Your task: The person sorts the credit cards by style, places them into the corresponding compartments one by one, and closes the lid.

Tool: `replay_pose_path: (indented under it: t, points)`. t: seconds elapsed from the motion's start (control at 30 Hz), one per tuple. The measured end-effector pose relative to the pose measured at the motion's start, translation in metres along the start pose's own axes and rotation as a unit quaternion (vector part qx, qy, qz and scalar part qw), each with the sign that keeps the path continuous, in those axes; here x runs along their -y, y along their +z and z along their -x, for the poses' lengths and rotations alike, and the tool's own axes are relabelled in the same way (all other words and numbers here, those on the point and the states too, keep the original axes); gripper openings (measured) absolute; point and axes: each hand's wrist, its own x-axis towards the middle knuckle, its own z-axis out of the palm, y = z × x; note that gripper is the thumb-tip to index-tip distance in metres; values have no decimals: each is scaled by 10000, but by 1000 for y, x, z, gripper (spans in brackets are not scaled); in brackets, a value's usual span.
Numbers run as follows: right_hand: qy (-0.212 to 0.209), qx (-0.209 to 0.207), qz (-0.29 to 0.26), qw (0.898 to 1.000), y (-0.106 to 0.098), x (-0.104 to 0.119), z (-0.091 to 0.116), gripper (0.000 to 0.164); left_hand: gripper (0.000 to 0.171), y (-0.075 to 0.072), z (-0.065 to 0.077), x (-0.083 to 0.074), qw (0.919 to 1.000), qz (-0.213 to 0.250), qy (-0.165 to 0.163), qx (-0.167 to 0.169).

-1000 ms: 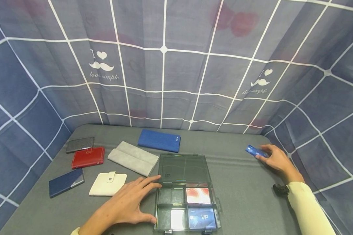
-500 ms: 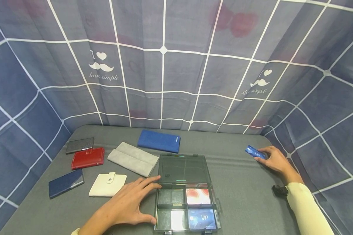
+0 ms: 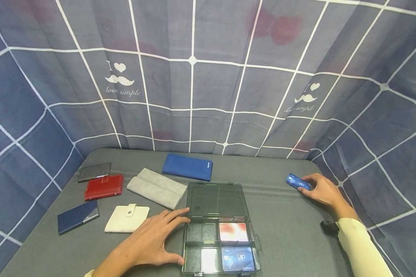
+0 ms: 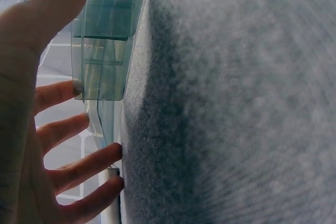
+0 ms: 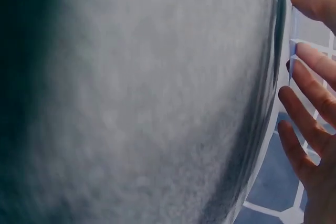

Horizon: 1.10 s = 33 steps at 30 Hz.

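At the right, my right hand [image 3: 322, 189] pinches a blue card marked VIP [image 3: 297, 181] between thumb and fingers, low over the cloth. In the right wrist view that hand [image 5: 312, 87] shows at the right edge. A translucent dark plastic box [image 3: 193, 257] stands front centre, its lid [image 3: 216, 200] folded back. Inside are a red-and-white card [image 3: 233, 232] at back right and another blue VIP card [image 3: 238, 258] at front right. My left hand [image 3: 150, 240], fingers spread, rests along the box's left side, thumb at its front corner; the left wrist view shows its fingers [image 4: 102, 156].
Left of the box lie a cream card holder [image 3: 124, 221], a grey wallet [image 3: 156, 188], a red wallet [image 3: 104, 188], a navy card case [image 3: 78, 217] and a grey case [image 3: 93, 172]. A blue wallet [image 3: 187, 167] lies behind. Checked curtain [image 3: 215, 84] encloses the table.
My right hand has moved slightly left with the blue VIP card, and more of the card's face shows. The left hand and the box stay where they were.
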Motion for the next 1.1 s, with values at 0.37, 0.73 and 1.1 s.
replay_pose_path:
  t: [0.37, 0.73, 1.1]
  points:
    - [-577, -243, -34, 9980, 11, 30, 2, 46, 94, 0, 0, 0, 10000, 23, -35, -39]
    - [-1210, -237, -65, 9924, 23, 82, 12, 45, 95, 0, 1, -1, 10000, 1, -31, -16]
    - [-1943, -328, -282, 9800, 19, 144, 30, 46, 95, 1, 1, 0, 10000, -45, 2, -39]
